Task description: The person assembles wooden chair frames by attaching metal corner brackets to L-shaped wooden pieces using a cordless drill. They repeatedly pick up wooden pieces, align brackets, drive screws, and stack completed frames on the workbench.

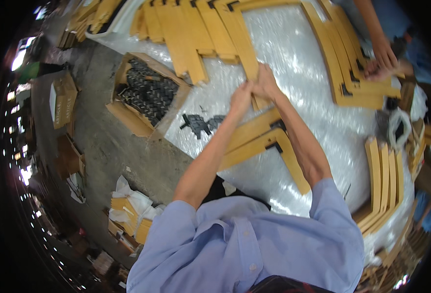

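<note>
In front of me, my left hand (241, 97) and my right hand (265, 84) meet, closed, at the near end of a flat yellowish wooden piece (244, 54). The fingers cover that end, so exact contact is hidden. Another bit of wood (259, 103) shows just below the hands. Under my forearms lie two L-shaped wooden frame pieces (257, 144) with black corner brackets (274, 146). Left of my left forearm is a small pile of loose black brackets (199, 125). Beyond my hands, more wooden pieces (181, 36) lie side by side with black brackets at their far ends.
A plastic-covered table (293, 53) bears the work. At its left edge stands an open cardboard box (136, 128) of black brackets. Stacked L-shaped pieces (340, 63) lie far right, beneath another person's hands (383, 58). Curved wooden pieces (383, 180) sit near right.
</note>
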Tool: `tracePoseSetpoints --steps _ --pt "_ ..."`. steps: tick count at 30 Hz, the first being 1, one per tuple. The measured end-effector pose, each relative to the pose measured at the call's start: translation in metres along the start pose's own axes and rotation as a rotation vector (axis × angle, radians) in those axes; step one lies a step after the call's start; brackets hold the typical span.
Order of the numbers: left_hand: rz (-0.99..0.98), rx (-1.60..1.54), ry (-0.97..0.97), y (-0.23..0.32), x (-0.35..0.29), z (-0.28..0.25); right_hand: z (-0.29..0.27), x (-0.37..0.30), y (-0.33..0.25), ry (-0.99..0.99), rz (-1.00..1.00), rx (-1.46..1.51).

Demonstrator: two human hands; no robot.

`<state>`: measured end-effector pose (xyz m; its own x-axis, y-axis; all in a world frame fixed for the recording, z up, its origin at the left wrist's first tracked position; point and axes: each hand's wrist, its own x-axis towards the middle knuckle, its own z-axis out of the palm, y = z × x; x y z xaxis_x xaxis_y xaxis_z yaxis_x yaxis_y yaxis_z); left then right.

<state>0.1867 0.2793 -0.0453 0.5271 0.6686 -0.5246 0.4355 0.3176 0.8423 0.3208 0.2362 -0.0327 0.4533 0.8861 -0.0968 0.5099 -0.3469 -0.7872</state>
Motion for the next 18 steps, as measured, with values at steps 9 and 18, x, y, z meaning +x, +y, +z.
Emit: tracePoseSetpoints --steps 9,18 --pt "0.274 0.823 -0.017 -0.007 -0.156 -0.045 -0.085 -0.139 0.029 0.179 0.279 0.371" --pt "0.376 0.999 0.094 -0.079 -0.260 -0.112 -0.083 -0.385 0.025 0.113 0.482 -0.555"
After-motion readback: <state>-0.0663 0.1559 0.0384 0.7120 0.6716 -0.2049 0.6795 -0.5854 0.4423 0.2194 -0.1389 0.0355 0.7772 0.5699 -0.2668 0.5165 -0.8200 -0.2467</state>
